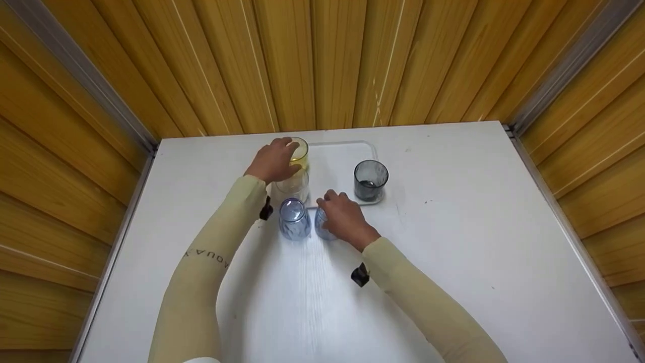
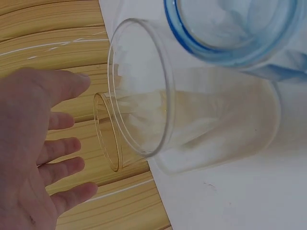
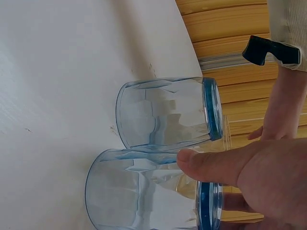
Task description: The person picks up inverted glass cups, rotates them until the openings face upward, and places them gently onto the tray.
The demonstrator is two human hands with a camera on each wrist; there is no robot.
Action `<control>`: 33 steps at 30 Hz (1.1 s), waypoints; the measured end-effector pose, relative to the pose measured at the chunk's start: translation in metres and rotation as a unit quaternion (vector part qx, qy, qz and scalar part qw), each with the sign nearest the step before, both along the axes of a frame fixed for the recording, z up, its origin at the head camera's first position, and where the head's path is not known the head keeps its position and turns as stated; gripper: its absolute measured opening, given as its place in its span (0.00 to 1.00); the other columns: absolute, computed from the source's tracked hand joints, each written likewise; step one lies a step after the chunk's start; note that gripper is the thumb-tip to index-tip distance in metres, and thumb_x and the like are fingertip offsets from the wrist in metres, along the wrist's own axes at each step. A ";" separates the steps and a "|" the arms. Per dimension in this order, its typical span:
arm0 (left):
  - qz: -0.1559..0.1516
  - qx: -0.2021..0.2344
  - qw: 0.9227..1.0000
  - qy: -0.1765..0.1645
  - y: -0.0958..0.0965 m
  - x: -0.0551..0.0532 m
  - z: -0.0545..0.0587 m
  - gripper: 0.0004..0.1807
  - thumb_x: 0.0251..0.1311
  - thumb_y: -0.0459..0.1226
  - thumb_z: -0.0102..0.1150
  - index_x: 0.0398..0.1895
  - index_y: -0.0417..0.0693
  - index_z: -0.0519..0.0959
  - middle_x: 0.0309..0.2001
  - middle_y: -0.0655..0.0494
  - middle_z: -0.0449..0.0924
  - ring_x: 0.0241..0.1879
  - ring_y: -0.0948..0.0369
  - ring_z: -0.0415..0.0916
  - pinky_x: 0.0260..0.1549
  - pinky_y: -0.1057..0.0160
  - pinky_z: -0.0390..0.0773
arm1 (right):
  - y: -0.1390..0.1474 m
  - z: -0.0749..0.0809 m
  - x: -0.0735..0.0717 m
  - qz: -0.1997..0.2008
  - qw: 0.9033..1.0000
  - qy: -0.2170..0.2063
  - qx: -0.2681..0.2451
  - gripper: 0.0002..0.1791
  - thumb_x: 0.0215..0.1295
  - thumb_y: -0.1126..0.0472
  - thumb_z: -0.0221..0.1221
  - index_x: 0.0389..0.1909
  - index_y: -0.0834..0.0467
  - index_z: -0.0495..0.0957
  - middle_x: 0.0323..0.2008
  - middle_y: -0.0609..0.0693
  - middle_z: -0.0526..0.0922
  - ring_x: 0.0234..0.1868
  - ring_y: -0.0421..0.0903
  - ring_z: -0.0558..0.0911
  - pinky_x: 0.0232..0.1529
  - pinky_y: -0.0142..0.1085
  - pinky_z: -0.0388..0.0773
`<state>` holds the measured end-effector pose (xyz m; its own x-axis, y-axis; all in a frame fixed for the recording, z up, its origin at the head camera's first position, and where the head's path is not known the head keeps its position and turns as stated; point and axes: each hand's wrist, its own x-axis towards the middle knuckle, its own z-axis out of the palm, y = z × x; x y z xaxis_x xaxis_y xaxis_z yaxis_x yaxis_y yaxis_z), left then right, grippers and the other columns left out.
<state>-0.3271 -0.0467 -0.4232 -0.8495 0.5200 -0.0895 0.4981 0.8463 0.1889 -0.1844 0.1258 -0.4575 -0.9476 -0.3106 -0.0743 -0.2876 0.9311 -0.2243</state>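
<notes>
My left hand [image 1: 274, 160] hovers with spread fingers over a yellow glass [image 1: 301, 150] and a clear glass [image 1: 293, 190]. In the left wrist view its fingers stand apart from the clear glass [image 2: 139, 91] and the yellow glass [image 2: 106, 132], both with their rims up. My right hand [image 1: 345, 218] grips an upside-down blue glass [image 1: 322, 228] near its thick base. Its thumb lies along the side of that blue glass [image 3: 115, 196]; the other fingers are partly hidden behind it. A second upside-down blue glass [image 1: 295, 222] stands close beside it on the left.
A whitish tray [image 1: 335, 159] lies toward the back of the white table [image 1: 453, 227]. A grey glass [image 1: 370, 180] stands on the tray's front right corner. Wood-patterned panels [image 1: 332, 65] wall the table at the back and sides.
</notes>
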 end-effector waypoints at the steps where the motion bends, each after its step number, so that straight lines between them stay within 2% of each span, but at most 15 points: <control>1: 0.001 0.000 1.000 -0.002 0.000 0.001 0.000 0.33 0.63 0.48 0.58 0.69 0.47 0.65 0.71 0.43 0.62 0.70 0.45 0.61 0.66 0.43 0.65 | 0.000 0.000 0.000 0.000 1.000 0.001 -0.001 0.29 0.51 0.59 0.72 0.55 0.58 0.76 0.52 0.57 0.77 0.47 0.58 0.78 0.39 0.49 0.81; 14: -0.002 -0.006 1.000 -0.013 -0.003 0.010 0.003 0.34 0.62 0.49 0.60 0.70 0.50 0.64 0.72 0.46 0.60 0.71 0.47 0.60 0.67 0.43 0.63 | 0.001 0.000 -0.003 -0.002 1.000 -0.017 0.000 0.30 0.52 0.58 0.71 0.57 0.57 0.76 0.54 0.58 0.76 0.50 0.58 0.77 0.43 0.50 0.80; 27: -0.037 -0.010 0.999 0.017 -0.004 0.024 0.004 0.34 0.62 0.49 0.59 0.69 0.48 0.65 0.71 0.46 0.61 0.71 0.48 0.60 0.65 0.44 0.67 | 0.002 0.001 -0.002 0.000 1.000 -0.015 0.000 0.29 0.52 0.58 0.71 0.57 0.58 0.76 0.53 0.58 0.76 0.49 0.58 0.77 0.42 0.50 0.81; 33: -0.037 -0.007 0.999 0.016 -0.006 0.030 0.004 0.33 0.62 0.48 0.60 0.70 0.50 0.65 0.71 0.46 0.61 0.71 0.48 0.60 0.65 0.44 0.67 | 0.001 0.000 -0.001 0.003 1.000 -0.011 0.005 0.29 0.52 0.57 0.71 0.56 0.57 0.77 0.53 0.57 0.76 0.49 0.58 0.77 0.42 0.50 0.81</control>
<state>-0.2974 -0.0523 -0.4193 -0.8109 0.5809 -0.0707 0.5656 0.8091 0.1595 -0.1854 0.1271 -0.4572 -0.9439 -0.3149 -0.0992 -0.2876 0.9318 -0.2215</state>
